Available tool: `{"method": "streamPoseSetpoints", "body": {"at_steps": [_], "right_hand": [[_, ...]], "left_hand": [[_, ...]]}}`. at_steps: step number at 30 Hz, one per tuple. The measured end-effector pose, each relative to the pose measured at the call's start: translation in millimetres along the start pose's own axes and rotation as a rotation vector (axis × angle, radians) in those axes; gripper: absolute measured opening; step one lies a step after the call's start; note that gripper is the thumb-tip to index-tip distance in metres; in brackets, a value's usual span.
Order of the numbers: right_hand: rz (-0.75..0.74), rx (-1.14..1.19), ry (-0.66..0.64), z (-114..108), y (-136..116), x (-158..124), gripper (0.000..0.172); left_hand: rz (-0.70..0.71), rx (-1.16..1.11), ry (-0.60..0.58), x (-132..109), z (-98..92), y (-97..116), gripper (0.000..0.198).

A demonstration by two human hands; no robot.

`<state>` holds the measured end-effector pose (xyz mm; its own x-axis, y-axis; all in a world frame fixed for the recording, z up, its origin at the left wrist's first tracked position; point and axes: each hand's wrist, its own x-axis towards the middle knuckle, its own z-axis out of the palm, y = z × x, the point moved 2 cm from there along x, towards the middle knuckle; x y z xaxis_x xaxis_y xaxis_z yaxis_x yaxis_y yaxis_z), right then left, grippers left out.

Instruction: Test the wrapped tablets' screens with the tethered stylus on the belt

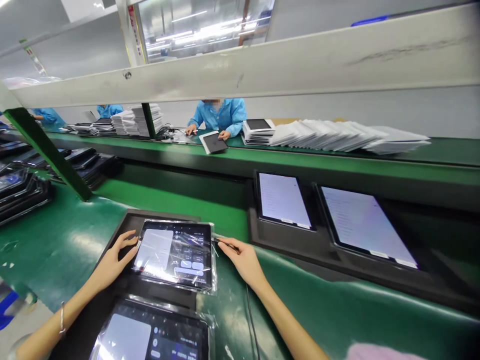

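Note:
A lit tablet (176, 252) in clear plastic wrap lies on a black tray (123, 222) on the green bench. My left hand (112, 260) rests against the tablet's left edge, fingers spread. My right hand (242, 257) sits at its right edge and pinches the end of a thin dark cable (225, 243) at the tablet's side. A second wrapped, lit tablet (153, 335) lies nearer to me on the same tray.
Two more lit tablets (283, 200) (365, 225) lean in a black holder at the right. Black trays (22, 192) are stacked at the left. Across the green belt (300, 157), a person in blue (219, 117) handles a tablet beside piles of white sleeves (337, 135).

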<state>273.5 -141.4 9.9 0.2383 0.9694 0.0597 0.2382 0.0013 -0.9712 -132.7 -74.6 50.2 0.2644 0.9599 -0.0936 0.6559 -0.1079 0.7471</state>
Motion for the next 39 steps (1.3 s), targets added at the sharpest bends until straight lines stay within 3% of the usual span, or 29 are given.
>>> {"method": "streamPoseSetpoints", "body": {"at_steps": [6,13,19,22,24,26,29,35,39], "right_hand": [[-0.040,-0.095,0.001,-6.1,0.6,2.0,0.044],[-0.086,-0.171,-0.101,-9.2,-5.5,11.2,0.035],[-0.070,-0.171,-0.111,-5.7,-10.4,17.1,0.039],[-0.061,-0.168,-0.095,-6.4,-11.8,15.4,0.046],[-0.046,-0.162,-0.065,-9.3,-11.6,13.8,0.055],[-0.018,-0.152,-0.039,-13.5,-10.8,11.7,0.059],[0.020,-0.118,-0.027,-19.4,-10.8,7.8,0.059],[0.047,-0.044,-0.003,-22.5,-12.1,5.7,0.058],[0.049,-0.019,-0.002,-21.0,-9.0,7.1,0.060]], "left_hand": [[0.015,-0.008,-0.007,0.5,-1.1,1.8,0.054],[0.028,0.009,-0.020,0.2,-0.4,1.6,0.052],[0.059,0.050,-0.051,-1.9,1.6,14.4,0.067],[0.313,0.389,0.045,-10.7,17.8,44.0,0.059],[0.567,0.597,0.034,-18.8,34.2,66.4,0.052],[0.707,0.690,-0.015,-24.5,47.7,80.8,0.048],[0.722,0.718,-0.024,-27.0,55.4,84.9,0.044],[0.670,0.687,-0.001,-28.6,49.8,71.5,0.057],[0.668,0.698,-0.059,-28.2,49.3,69.7,0.052]]}}
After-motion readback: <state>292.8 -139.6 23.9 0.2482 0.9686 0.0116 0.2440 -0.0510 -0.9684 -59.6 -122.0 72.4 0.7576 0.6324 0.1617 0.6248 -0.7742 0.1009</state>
